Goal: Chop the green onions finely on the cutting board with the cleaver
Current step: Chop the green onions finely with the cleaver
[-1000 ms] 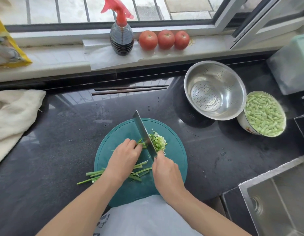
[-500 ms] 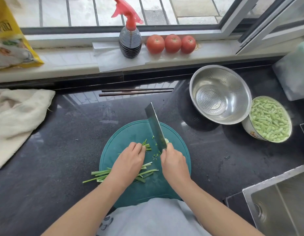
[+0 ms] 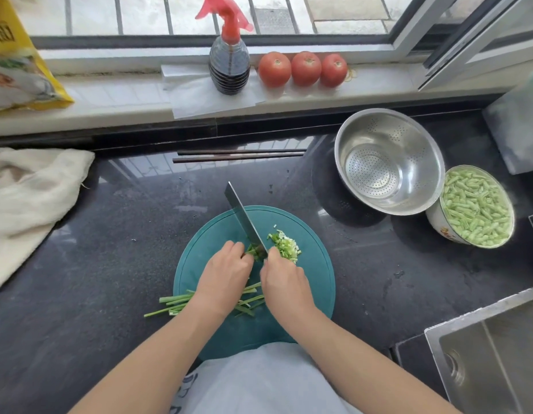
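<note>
A round teal cutting board (image 3: pixel 314 282) lies on the dark counter in front of me. Long green onions (image 3: pixel 175 303) stretch across it, their ends sticking off its left edge. My left hand (image 3: pixel 225 277) holds the stalks down with curled fingers right beside the blade. My right hand (image 3: pixel 284 286) grips the handle of the cleaver (image 3: pixel 244 218), whose blade stands on edge with its heel down on the stalks. A small pile of chopped onion (image 3: pixel 284 245) sits just right of the blade.
A steel colander (image 3: pixel 389 161) and a bowl of cut green beans (image 3: pixel 477 206) stand at the right. Chopsticks (image 3: pixel 238 155) lie behind the board, a cloth (image 3: pixel 29 201) at the left. The sink (image 3: pixel 492 354) is at lower right. A spray bottle (image 3: pixel 229 58) and three tomatoes (image 3: pixel 304 68) line the sill.
The cleaver rose half a second ago and has come back down onto the stalks beside my left fingers. The chopped pile shows again to the right of the blade.
</note>
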### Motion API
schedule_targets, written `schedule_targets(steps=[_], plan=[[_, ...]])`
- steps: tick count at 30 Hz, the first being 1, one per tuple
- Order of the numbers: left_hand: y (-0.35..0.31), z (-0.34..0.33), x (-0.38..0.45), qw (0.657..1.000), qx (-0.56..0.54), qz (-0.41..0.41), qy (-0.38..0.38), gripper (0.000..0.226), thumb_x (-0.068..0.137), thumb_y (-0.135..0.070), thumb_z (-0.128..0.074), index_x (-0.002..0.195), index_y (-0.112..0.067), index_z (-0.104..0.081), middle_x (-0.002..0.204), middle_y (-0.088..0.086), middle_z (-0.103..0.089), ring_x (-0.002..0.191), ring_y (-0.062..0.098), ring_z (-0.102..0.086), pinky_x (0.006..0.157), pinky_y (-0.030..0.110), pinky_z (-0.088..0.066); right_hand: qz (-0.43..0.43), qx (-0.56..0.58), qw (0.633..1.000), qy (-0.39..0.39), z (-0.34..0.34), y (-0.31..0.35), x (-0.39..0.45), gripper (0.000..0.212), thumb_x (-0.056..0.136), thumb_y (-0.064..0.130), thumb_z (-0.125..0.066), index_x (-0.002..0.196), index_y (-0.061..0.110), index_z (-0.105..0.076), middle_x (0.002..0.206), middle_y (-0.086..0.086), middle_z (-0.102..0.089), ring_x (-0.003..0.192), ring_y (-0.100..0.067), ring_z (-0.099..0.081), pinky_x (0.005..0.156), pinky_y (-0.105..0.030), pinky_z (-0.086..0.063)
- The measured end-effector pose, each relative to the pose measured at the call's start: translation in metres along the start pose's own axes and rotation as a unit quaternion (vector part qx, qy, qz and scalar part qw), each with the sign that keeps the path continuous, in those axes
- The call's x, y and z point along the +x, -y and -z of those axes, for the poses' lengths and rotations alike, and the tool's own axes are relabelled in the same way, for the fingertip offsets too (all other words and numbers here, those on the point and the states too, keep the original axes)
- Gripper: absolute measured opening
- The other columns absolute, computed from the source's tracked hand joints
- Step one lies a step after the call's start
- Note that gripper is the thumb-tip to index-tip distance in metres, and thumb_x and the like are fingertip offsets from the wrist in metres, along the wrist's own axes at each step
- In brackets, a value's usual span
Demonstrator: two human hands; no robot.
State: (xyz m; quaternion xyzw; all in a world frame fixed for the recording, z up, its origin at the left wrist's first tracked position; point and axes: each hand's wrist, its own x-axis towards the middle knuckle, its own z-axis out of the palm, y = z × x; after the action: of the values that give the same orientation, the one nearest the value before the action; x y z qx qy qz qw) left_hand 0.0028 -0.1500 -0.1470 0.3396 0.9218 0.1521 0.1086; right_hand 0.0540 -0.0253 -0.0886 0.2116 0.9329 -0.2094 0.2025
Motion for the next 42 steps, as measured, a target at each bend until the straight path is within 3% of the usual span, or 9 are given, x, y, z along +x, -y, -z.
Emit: schedule_targets(steps=[6, 12, 17, 22, 26, 31, 36, 42], plan=[[0.000, 0.000, -0.004, 0.998, -0.035, 0.044, -0.017, 0.015, 0.072, -0.001, -0.082, 0.081, -0.008, -0.072, 0.083, 0.005, -0.051, 0.074, 0.024, -0.045, 0.055, 0.032, -0.035, 0.004, 0.026, 0.999, -0.028, 0.006, -0.005, 0.011, 0.016, 0.104, 0.026, -0.037, 0.093, 0.015, -0.042, 0.088, -0.011, -0.065, 0.081, -0.037, -0.060, 0.067, -0.044, -0.047], [0.000, 0.004, -0.011, 0.998, -0.048, 0.038, -0.026, 0.031, 0.077, 0.003, -0.076, 0.108, -0.004, -0.074, 0.084, 0.007, -0.056, 0.075, 0.027, -0.050, 0.055, 0.039, -0.047, -0.005, 0.026, 1.000, -0.016, 0.003, -0.029, -0.021, 0.018, 0.104, 0.028, -0.034, 0.090, 0.018, -0.040, 0.075, -0.004, -0.061, 0.072, -0.033, -0.058, 0.066, -0.048, -0.048], [0.002, 0.003, -0.007, 0.997, -0.033, 0.074, -0.001, 0.027, 0.062, 0.016, -0.072, 0.080, -0.005, -0.069, 0.074, 0.005, -0.053, 0.070, 0.026, -0.049, 0.047, 0.036, -0.036, 0.003, 0.022, 1.000, -0.002, -0.005, -0.018, -0.027, 0.020, 0.104, 0.026, -0.033, 0.085, 0.019, -0.034, 0.075, -0.004, -0.056, 0.072, -0.038, -0.053, 0.059, -0.042, -0.036], [-0.002, 0.008, -0.004, 0.998, -0.028, 0.052, 0.011, 0.033, 0.058, 0.012, -0.078, 0.062, -0.007, -0.052, 0.069, 0.006, -0.043, 0.064, 0.027, -0.047, 0.047, 0.033, -0.025, 0.011, 0.011, 1.000, 0.005, -0.004, 0.003, -0.009, 0.013, 0.103, 0.022, -0.035, 0.091, 0.017, -0.036, 0.090, -0.012, -0.065, 0.084, -0.040, -0.061, 0.064, -0.043, -0.042], [0.002, 0.001, -0.006, 0.997, -0.048, 0.058, 0.004, 0.027, 0.062, 0.008, -0.080, 0.066, -0.007, -0.058, 0.072, 0.005, -0.044, 0.067, 0.026, -0.046, 0.046, 0.035, -0.030, 0.030, 0.031, 0.999, -0.019, 0.001, 0.016, 0.019, 0.015, 0.104, 0.023, -0.038, 0.090, 0.016, -0.039, 0.086, -0.011, -0.065, 0.080, -0.036, -0.062, 0.063, -0.043, -0.047], [0.007, -0.005, -0.004, 0.981, -0.104, 0.159, -0.030, 0.017, 0.080, 0.005, -0.071, 0.088, -0.010, -0.071, 0.077, 0.003, -0.055, 0.074, 0.025, -0.051, 0.057, 0.038, -0.044, 0.004, 0.020, 0.999, -0.030, 0.005, -0.012, 0.009, 0.019, 0.104, 0.026, -0.036, 0.090, 0.015, -0.042, 0.081, -0.009, -0.062, 0.075, -0.036, -0.058, 0.067, -0.047, -0.049], [0.002, -0.007, -0.004, 0.971, -0.120, 0.199, -0.061, 0.011, 0.089, -0.004, -0.066, 0.079, -0.009, -0.065, 0.075, 0.004, -0.052, 0.070, 0.024, -0.045, 0.058, 0.037, -0.038, 0.002, 0.027, 0.999, -0.040, 0.013, -0.034, -0.006, 0.017, 0.104, 0.026, -0.035, 0.108, 0.015, -0.048, 0.073, -0.003, -0.059, 0.070, -0.031, -0.056, 0.066, -0.048, -0.048], [0.001, -0.006, 0.001, 0.966, -0.125, 0.221, -0.046, 0.012, 0.092, -0.009, -0.061, 0.083, -0.010, -0.068, 0.081, 0.006, -0.059, 0.079, 0.026, -0.051, 0.068, 0.038, -0.043, 0.017, 0.006, 1.000, 0.008, 0.001, -0.012, -0.019, 0.018, 0.104, 0.026, -0.033, 0.088, 0.018, -0.036, 0.083, -0.010, -0.063, 0.076, -0.039, -0.056, 0.062, -0.044, -0.040]])
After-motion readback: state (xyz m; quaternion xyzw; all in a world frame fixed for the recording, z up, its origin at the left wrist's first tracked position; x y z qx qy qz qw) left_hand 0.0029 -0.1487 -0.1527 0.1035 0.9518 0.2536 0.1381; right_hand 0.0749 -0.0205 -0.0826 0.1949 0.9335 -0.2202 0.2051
